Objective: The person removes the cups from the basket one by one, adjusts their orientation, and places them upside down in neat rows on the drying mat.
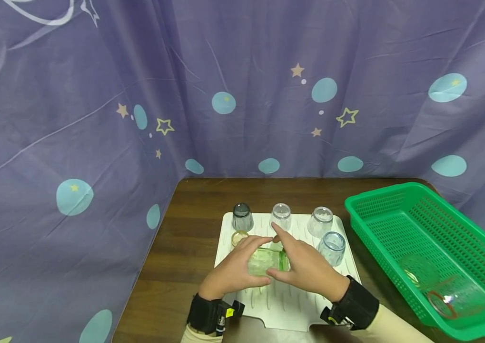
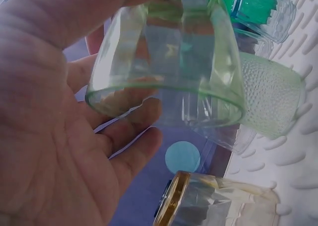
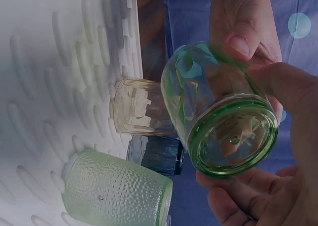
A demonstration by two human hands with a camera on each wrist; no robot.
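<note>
A clear green drinking glass (image 1: pixel 263 261) is held on its side above a white ridged draining board (image 1: pixel 281 305). My left hand (image 1: pixel 238 267) grips it near the open rim, thumb on the near side and fingers curved around the far side. At its thick green base, my right hand (image 1: pixel 311 267) holds it between thumb and fingers. Just beyond the hands, an amber glass (image 3: pixel 136 107) and a bumpy pale green glass (image 3: pixel 117 188) stand upside down on the board. The head view shows the bumpy one mostly hidden behind the fingers.
Along the board's far side stand a dark grey glass (image 1: pixel 242 218) and two clear glasses, one in the middle (image 1: pixel 281 216) and one at right (image 1: pixel 321 222). A blue glass (image 1: pixel 332 248) is nearer. The green basket (image 1: pixel 379 238) at right holds a greenish glass (image 1: pixel 418 269) and a red-rimmed glass (image 1: pixel 460 297).
</note>
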